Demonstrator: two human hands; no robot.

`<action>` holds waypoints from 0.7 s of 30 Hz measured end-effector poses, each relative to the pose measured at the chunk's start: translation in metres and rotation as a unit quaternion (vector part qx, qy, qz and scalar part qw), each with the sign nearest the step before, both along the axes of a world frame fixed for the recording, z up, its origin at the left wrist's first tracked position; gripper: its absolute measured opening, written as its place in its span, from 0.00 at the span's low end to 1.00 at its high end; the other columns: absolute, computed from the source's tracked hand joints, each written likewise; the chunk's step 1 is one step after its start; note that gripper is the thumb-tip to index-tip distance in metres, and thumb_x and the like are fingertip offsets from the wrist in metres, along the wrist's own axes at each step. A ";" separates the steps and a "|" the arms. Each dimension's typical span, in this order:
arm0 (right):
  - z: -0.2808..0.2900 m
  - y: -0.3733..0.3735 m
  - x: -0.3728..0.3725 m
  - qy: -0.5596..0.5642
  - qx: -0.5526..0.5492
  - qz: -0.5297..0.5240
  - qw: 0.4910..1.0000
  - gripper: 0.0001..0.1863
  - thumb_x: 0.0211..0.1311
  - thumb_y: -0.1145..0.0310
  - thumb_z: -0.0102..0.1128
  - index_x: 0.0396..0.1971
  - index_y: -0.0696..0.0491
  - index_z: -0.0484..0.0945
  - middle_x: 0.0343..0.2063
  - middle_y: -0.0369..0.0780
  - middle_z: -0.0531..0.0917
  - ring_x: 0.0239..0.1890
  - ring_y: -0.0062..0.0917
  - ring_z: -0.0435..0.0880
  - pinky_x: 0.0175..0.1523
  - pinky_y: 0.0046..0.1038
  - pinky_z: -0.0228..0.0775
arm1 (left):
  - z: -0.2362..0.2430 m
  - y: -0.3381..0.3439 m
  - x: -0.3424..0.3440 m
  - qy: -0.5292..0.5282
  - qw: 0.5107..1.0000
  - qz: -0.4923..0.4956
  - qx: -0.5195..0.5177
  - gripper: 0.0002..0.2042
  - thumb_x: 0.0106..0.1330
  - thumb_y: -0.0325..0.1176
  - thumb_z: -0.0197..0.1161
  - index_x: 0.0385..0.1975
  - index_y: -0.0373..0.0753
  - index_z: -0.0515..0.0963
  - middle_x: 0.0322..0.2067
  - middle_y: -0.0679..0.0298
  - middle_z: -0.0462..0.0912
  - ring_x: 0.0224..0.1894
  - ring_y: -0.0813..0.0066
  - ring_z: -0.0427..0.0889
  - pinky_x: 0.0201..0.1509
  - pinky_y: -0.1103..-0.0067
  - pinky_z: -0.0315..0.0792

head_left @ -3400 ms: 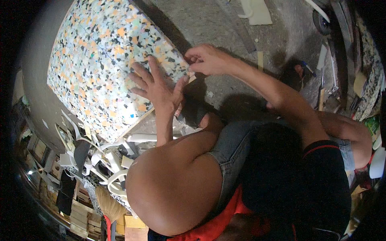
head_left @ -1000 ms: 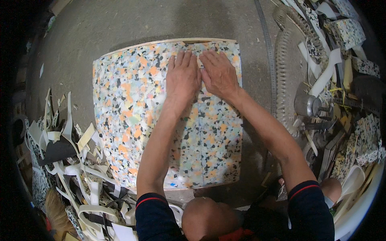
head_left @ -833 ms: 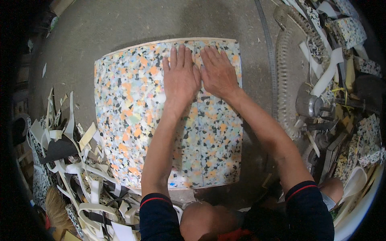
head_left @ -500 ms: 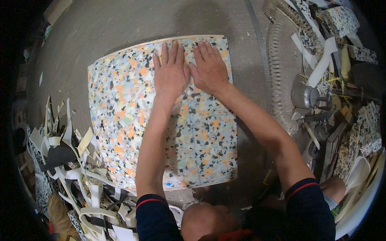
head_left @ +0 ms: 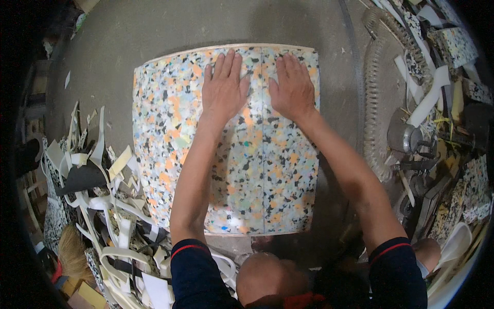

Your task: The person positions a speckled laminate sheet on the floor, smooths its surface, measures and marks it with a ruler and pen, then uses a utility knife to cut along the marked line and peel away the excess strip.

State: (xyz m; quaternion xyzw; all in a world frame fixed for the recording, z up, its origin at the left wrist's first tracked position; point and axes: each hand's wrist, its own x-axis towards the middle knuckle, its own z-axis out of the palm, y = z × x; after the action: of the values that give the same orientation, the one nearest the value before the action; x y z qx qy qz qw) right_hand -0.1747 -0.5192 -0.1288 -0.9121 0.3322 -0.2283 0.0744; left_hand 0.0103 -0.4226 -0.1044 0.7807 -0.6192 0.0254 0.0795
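A large speckled foam sheet [head_left: 170,154], white with orange, black, green and blue flecks, lies over a thin pale board [head_left: 185,47] on the floor in front of me. My left hand [head_left: 224,85] rests flat near its far edge, fingers stretched out, left of a faint line running down the sheet. My right hand [head_left: 292,87] lies flat to the right of that line, close to the far right corner, fingers also stretched out. Both hands touch the sheet and hold nothing.
Foam offcuts [head_left: 123,232], a dark scrap [head_left: 82,177] and a straw broom [head_left: 74,252] lie at the left. At the right are a coiled clear hose [head_left: 371,103], a dark strap [head_left: 358,77], a metal tool [head_left: 404,138] and more scraps [head_left: 453,44]. The concrete floor [head_left: 118,31] surrounds the sheet.
Since 3.4 seconds ago, both hands have moved from the sheet's near corner to its far edge. In the last second they have slid apart, leaving a gap between the thumbs.
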 end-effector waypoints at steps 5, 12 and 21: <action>0.004 0.000 -0.002 0.027 0.033 0.003 0.999 0.33 0.68 0.59 0.57 0.65 0.68 0.68 0.67 0.60 0.69 0.72 0.52 0.66 0.76 0.50 0.54 | -0.002 -0.003 -0.014 0.023 0.998 0.060 0.025 0.32 0.78 0.52 0.41 0.76 0.38 0.59 0.77 0.54 0.57 0.79 0.54 0.54 0.81 0.56 0.47; -0.003 0.004 0.000 0.022 0.001 0.003 1.000 0.33 0.70 0.58 0.54 0.66 0.68 0.67 0.67 0.60 0.69 0.72 0.52 0.66 0.77 0.50 0.53 | 0.001 0.025 0.032 0.008 0.998 0.059 0.013 0.33 0.78 0.52 0.40 0.76 0.37 0.57 0.77 0.53 0.57 0.80 0.53 0.50 0.81 0.56 0.44; -0.007 0.000 -0.001 0.042 0.020 -0.003 0.999 0.36 0.71 0.54 0.54 0.66 0.69 0.66 0.68 0.60 0.67 0.73 0.52 0.63 0.79 0.48 0.48 | -0.002 0.002 0.014 0.016 0.987 0.153 0.055 0.34 0.77 0.53 0.40 0.75 0.35 0.58 0.77 0.54 0.56 0.80 0.53 0.49 0.81 0.52 0.40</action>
State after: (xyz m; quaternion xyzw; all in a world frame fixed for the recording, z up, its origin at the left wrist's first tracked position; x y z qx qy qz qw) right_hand -0.1759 -0.5188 -0.1356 -0.9182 0.3423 -0.1834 0.0778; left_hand 0.0239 -0.4204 -0.1059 0.8696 -0.4918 -0.0097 0.0417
